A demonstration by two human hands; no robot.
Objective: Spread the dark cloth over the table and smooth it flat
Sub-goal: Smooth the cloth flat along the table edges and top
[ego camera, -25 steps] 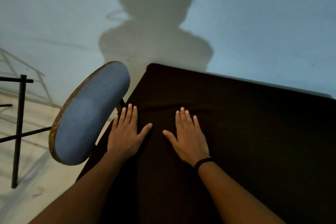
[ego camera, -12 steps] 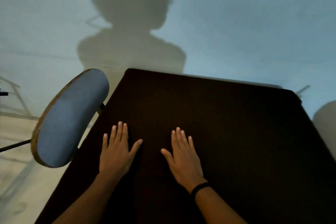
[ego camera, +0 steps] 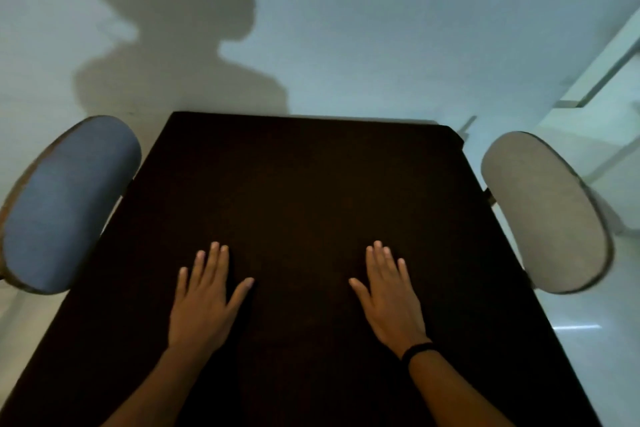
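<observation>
The dark cloth [ego camera: 304, 184] lies over the whole table top and looks flat, with no folds that I can make out. My left hand [ego camera: 204, 302] rests palm down on the cloth's near left part, fingers spread. My right hand [ego camera: 391, 298] lies palm down to its right, also flat on the cloth, with a black band on the wrist. Neither hand grips the fabric. The table itself is hidden under the cloth.
A blue stool seat [ego camera: 65, 204] stands close against the table's left side. A grey stool seat [ego camera: 543, 211] stands at the right side. A pale wall [ego camera: 381, 28] with my shadow runs behind the table's far edge. Pale floor [ego camera: 595, 340] lies to the right.
Both hands have slid toward me and apart over the cloth. The view has swung right, so the grey stool and the table's right edge now show.
</observation>
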